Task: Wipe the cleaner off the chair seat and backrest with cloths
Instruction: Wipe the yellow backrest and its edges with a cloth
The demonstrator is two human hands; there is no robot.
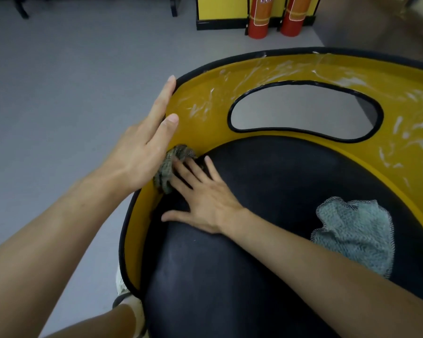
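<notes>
The chair has a black padded seat (pixel 266 215) and a curved yellow backrest (pixel 205 118) with black edging and an oval cut-out. White streaks of cleaner (pixel 401 147) cover the backrest's top and right side. My left hand (pixel 144 147) rests flat with fingers spread against the backrest's left rim, holding nothing. My right hand (pixel 200 193) presses a dark green-grey cloth (pixel 171 167) into the seam between seat and backrest on the left. A light blue-green cloth (pixel 357 232) lies crumpled on the right of the seat.
Grey floor (pixel 59 93) surrounds the chair. Two red fire extinguishers (pixel 259 18) stand by a yellow-and-black stand (pixel 220 11) at the back. Black furniture legs (pixel 22 8) show at the far left. A shoe (pixel 130 301) is by the chair's lower left edge.
</notes>
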